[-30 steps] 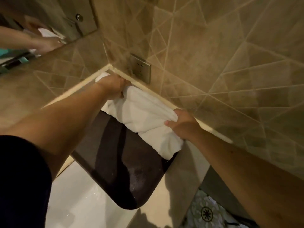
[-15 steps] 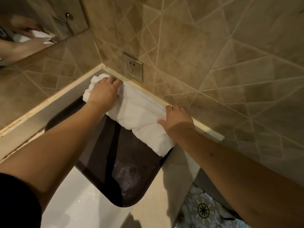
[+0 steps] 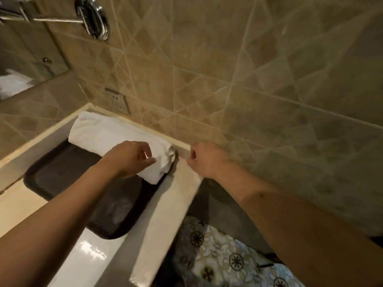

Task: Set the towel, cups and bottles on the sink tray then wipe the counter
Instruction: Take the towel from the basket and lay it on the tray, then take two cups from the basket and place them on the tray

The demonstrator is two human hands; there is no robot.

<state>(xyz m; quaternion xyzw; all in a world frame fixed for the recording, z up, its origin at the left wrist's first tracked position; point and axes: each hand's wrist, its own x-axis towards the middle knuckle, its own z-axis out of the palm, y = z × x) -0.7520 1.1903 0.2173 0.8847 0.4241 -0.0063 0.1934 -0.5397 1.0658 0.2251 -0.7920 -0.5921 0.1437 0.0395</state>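
A rolled white towel [image 3: 107, 133] lies along the far edge of the dark brown tray [image 3: 62, 168], against the tiled wall in the corner. My left hand [image 3: 128, 158] hovers over the towel's near end with loosely curled fingers, holding nothing. My right hand [image 3: 207, 160] is just right of the towel, above the pale counter [image 3: 178, 195], fingers loosely curled and apart from the cloth. No cups or bottles are in view.
A white sink basin [image 3: 83, 255] lies under the tray's near end. A wall socket [image 3: 118, 101] sits above the towel, a mirror [image 3: 20, 59] at left, a chrome fitting [image 3: 93, 17] higher up. The counter's right edge drops to a patterned floor [image 3: 223, 255].
Both hands have let go of the towel and drawn back toward me. The towel now rests rolled on the tray's far edge. The view has tilted upward.
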